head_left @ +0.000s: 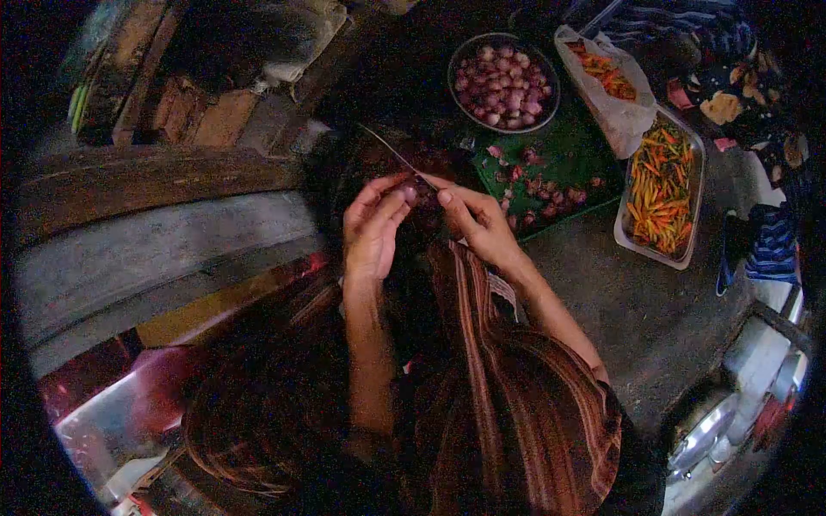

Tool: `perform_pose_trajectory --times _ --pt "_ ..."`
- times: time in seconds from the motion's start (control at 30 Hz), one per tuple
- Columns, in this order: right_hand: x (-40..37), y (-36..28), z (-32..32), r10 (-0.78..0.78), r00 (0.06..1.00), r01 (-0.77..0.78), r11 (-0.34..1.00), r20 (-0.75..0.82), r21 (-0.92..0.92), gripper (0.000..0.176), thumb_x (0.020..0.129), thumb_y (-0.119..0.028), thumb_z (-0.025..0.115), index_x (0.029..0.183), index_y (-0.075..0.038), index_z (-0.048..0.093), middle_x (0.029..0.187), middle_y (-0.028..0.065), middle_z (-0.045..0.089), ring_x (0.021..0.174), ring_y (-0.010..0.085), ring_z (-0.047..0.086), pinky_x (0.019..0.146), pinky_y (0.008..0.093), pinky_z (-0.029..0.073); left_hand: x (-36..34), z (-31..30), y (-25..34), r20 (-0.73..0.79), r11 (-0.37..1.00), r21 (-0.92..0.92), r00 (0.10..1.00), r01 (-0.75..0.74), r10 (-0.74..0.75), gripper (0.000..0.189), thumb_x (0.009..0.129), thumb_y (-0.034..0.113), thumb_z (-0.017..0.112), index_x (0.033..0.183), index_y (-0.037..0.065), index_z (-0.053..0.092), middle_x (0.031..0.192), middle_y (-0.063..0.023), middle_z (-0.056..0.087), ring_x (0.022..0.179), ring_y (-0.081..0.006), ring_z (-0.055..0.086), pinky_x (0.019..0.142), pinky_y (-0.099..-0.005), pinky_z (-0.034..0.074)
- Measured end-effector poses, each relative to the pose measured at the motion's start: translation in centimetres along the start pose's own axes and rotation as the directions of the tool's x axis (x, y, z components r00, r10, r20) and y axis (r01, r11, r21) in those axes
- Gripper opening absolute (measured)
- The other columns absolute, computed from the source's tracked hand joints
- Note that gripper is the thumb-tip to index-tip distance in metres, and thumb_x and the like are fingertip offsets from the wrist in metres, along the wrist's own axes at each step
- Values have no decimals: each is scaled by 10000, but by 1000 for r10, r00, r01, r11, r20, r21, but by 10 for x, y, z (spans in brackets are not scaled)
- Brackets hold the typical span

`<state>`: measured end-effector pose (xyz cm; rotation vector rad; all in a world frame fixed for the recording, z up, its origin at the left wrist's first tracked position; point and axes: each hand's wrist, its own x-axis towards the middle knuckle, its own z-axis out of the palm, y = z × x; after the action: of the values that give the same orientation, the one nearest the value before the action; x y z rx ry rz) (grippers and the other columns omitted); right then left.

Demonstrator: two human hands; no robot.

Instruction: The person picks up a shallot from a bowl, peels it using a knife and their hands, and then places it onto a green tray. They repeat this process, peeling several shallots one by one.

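Observation:
My left hand (372, 225) pinches a small purple shallot (410, 196) in its fingertips. In my right hand (483, 222) is a thin knife (389, 148), its blade pointing up and to the left, close to the shallot. Exactly where the blade meets the shallot is too dark to tell. To the right of my hands, loose shallots (559, 196) and bits of skin lie on a green mat (594, 159). A round metal bowl (450, 96) full of shallots (503, 83) stands at the mat's far end.
On the right, a metal tray (631, 247) holds orange and green chillies (661, 193). Behind it lies a plastic bag (632, 125) with more chillies (607, 76). Metal pans (705, 430) sit at the lower right. A wooden beam (172, 185) runs along the left.

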<state>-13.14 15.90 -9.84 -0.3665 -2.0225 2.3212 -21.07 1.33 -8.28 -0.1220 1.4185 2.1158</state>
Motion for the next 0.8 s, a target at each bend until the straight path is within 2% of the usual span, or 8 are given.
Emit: perform_pose_trajectory --times 0.23,0.33,0.43,0.53,0.63,0.67,0.73,0.8 --pt "3 5 0 27 998 -28 999 -65 -19 343 941 -269 442 1159 -40 574 1146 75 606 1043 119 535 912 273 402 2 3 -2 -13 996 55 998 -63 64 257 796 -32 599 1044 -22 532 990 -98 604 936 -161 573 864 -291 457" --pt "1 -2 -2 81 994 -85 995 -75 -55 371 933 -283 454 1181 -23 549 1157 96 596 1080 157 538 924 280 399 4 -1 -6 -14 997 52 998 -61 62 258 795 -46 592 1043 -18 529 1019 -102 598 947 -169 571 877 -297 450" --pt "-2 4 -1 5 993 -17 995 -119 -100 409 921 -315 470 1215 -34 518 1148 114 598 1095 186 543 918 284 403 4 -4 -7 -11 996 63 997 -69 70 266 792 -55 590 1047 -12 526 1051 -105 592 954 -176 570 890 -302 443" --pt "-4 3 0 3 998 -14 980 -57 -200 421 912 -333 479 1245 -75 499 1098 146 615 1008 225 601 848 297 446 6 -8 -13 -7 995 41 996 -94 94 277 780 -68 592 1043 -6 530 1056 -105 596 961 -176 568 895 -304 439" --pt "-2 6 3 -78 997 69 933 -11 -353 373 893 -313 503 1228 -151 530 951 171 642 785 295 650 700 339 498 5 -10 -14 -33 992 8 992 -123 123 289 765 -82 598 1039 -4 549 1049 -99 600 967 -168 565 897 -302 436" --pt "-1 6 3 -79 997 70 933 -10 -352 373 893 -313 503 1228 -151 530 951 171 642 785 295 650 700 339 498 5 -10 -13 -33 992 9 992 -123 124 289 765 -82 598 1039 -4 549 1049 -99 600 967 -168 565 897 -302 436" --pt "0 -1 5 -323 946 293 874 -15 -387 367 881 -295 517 1222 -161 533 912 146 655 784 299 645 701 351 504 3 -9 -10 -59 990 107 993 -91 98 295 752 -90 602 1034 -7 569 1031 -90 608 957 -164 569 892 -297 435" --pt "-2 -7 3 -320 948 282 844 -6 -456 340 880 -283 517 1191 -152 558 919 138 656 796 305 641 704 359 506 1 -6 -7 -69 988 132 993 -81 91 295 749 -87 608 1031 -8 575 1024 -88 610 949 -163 572 889 -294 435"
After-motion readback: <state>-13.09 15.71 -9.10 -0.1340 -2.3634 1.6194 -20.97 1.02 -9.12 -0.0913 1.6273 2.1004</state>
